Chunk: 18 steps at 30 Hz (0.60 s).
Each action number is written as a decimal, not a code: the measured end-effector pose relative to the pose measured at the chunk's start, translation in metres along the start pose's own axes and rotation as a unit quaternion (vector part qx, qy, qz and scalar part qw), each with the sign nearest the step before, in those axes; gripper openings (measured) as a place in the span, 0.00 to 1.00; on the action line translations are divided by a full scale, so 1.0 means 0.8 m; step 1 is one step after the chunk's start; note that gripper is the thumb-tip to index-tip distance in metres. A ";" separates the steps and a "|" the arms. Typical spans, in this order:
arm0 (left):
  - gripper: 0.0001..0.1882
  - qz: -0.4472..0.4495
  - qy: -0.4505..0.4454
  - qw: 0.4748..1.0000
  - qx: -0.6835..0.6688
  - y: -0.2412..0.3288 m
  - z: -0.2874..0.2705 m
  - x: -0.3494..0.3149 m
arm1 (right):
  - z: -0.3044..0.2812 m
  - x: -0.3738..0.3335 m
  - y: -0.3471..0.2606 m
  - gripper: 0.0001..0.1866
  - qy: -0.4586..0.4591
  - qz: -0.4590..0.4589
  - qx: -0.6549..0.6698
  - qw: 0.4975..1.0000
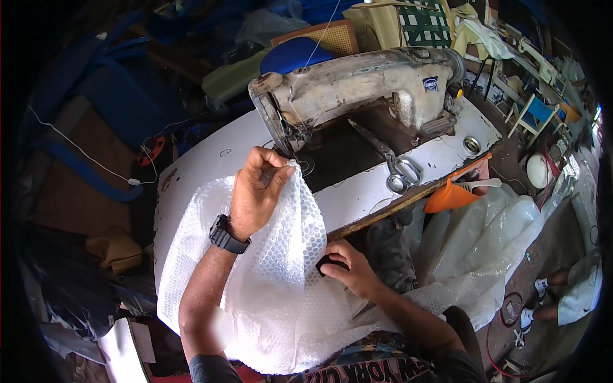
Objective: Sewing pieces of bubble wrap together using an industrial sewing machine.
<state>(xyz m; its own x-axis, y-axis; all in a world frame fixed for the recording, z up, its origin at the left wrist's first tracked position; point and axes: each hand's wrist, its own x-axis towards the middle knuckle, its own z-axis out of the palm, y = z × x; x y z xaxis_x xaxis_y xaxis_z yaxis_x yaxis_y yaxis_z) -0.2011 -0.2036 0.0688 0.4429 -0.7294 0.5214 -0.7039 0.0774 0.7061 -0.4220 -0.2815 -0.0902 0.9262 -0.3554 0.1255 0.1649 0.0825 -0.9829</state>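
The left hand (258, 191) pinches a gathered edge of bubble wrap (271, 287), seemingly to hold it up; the rest drapes below. Lower right, the right hand (352, 271) curls loosely beside it, its grip impossible to tell. Beyond the pinch stands a sewing machine (357, 83); rightward lie metal shears (387, 153), presumably within reach.

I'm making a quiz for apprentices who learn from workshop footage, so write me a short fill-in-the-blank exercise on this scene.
1. The left hand pinches translucent ____ wrap near the sewing machine.
2. A watch is worn on the ____ wrist.
3. The scissors lie with their ____ nearer the person than their blades.
4. The pouch at the table's front edge is colored ____.

Missing words: bubble; left; handles; orange.
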 end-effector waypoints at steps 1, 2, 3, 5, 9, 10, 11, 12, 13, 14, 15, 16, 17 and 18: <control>0.10 0.001 -0.005 1.000 -0.005 0.002 0.001 0.000 | 0.002 0.000 0.000 0.25 0.014 0.013 0.053 0.998; 0.11 0.005 -0.005 1.000 0.021 0.005 0.001 0.000 | 0.007 0.000 -0.001 0.24 0.028 0.026 0.106 0.994; 0.11 0.007 -0.001 0.999 0.049 0.008 -0.002 -0.001 | 0.010 0.002 -0.002 0.23 0.037 0.039 0.157 0.986; 0.11 0.038 0.015 0.994 0.099 0.012 -0.006 -0.001 | 0.018 -0.008 -0.012 0.19 0.134 -0.084 -0.027 0.987; 0.12 0.079 0.030 0.981 0.172 0.028 -0.015 0.005 | 0.023 -0.020 -0.053 0.13 0.074 -0.194 -0.112 0.972; 0.12 0.088 0.027 0.980 0.176 0.029 -0.016 0.010 | 0.030 -0.012 -0.070 0.11 0.057 -0.205 -0.129 0.969; 0.12 0.098 0.024 0.979 0.179 0.030 -0.017 0.011 | 0.040 -0.005 -0.069 0.10 0.036 -0.178 -0.142 0.973; 0.12 0.119 0.031 0.973 0.194 0.036 -0.020 0.015 | 0.048 0.004 -0.071 0.10 0.017 -0.159 -0.157 0.975; 0.12 0.132 0.034 0.968 0.208 0.040 -0.022 0.016 | 0.055 0.010 -0.070 0.10 -0.003 -0.138 -0.172 0.975; 0.12 0.145 0.037 0.963 0.222 0.044 -0.026 0.017 | 0.061 0.014 -0.065 0.09 -0.024 -0.126 -0.107 0.986; 0.12 0.156 0.045 0.957 0.240 0.049 -0.034 0.018 | 0.062 0.013 -0.068 0.08 -0.022 -0.117 -0.078 0.990; 0.12 0.151 0.057 0.959 0.234 0.053 -0.042 0.021 | 0.061 0.010 -0.071 0.07 -0.021 -0.107 -0.050 0.993; 0.12 0.145 0.069 0.960 0.228 0.057 -0.050 0.023 | 0.062 0.008 -0.073 0.06 -0.020 -0.097 -0.021 0.995; 0.12 0.138 0.080 0.963 0.218 0.060 -0.055 0.024 | 0.063 0.006 -0.069 0.06 0.044 -0.136 0.030 0.989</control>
<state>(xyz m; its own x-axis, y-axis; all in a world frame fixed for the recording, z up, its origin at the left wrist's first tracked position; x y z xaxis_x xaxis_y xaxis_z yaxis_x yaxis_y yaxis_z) -0.2014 -0.1841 0.1340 0.2614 -0.6056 0.7516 -0.9577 -0.0658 0.2801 -0.4095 -0.2407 -0.0282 0.8123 -0.4514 0.3693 0.4259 0.0266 -0.9044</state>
